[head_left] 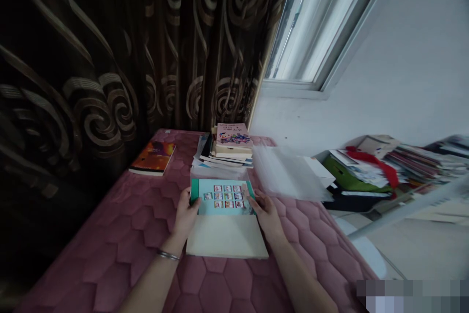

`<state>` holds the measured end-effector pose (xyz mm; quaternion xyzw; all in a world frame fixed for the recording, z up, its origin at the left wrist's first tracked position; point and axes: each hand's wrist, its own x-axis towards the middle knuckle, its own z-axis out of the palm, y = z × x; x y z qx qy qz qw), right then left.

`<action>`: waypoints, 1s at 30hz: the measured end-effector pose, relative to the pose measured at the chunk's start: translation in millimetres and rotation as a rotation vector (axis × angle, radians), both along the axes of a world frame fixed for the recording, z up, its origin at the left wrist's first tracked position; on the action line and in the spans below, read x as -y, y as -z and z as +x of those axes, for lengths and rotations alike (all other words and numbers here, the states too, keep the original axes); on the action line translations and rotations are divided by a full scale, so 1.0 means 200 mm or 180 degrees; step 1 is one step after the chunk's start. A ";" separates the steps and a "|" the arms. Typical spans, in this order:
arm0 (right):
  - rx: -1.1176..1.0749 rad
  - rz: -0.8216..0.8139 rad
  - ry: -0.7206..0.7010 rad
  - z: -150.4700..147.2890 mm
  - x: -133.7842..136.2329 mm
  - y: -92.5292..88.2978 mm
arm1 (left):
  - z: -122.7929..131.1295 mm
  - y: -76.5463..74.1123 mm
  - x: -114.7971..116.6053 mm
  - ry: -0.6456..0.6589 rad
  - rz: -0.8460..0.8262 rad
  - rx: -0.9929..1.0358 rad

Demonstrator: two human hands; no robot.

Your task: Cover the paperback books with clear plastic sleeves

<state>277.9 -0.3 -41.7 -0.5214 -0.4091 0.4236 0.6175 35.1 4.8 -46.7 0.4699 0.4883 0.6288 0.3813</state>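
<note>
Nearest the wearer, pink padding spread in front of the turquoise book, quilted in soft-looking, raised hexagons. A smooth cream panel adjoined the turquoise book's near edge (whether a separate volume beneath or part of the same one, I could not tell). The turquoise book itself lay directly between the two hands, its long axis running left to right, so neither hand was nearer. The left hand, with a slim metallic bracelet at its wrist, had its grip closed on the green left end; the right hand had its grip closed on the opposite end. Fingers underneath were hidden. The cover looked flat and smooth, printed with rows of small pictures. To the right of the turquoise book and slightly beyond spread a filmy, translucent sheet. Beyond the turquoise book to the left lay an orange book; straight beyond stood an uneven stack of books. Farthest behind it, a dark curtain hung in folds patterned with pale scrolls.
</note>
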 end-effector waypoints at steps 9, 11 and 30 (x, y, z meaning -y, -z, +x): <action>0.0047 -0.0187 -0.0463 0.03 0.00 0.00 | 0.00 0.01 0.00 0.0124 -0.0028 0.0086; 0.0238 -0.0117 -0.0391 0.03 -0.01 0.01 | 0.00 0.01 0.00 0.0096 -0.0042 0.0069; 0.0505 0.0044 -0.0475 0.03 0.02 0.00 | 0.00 0.00 0.00 -0.0019 -0.0041 -0.0267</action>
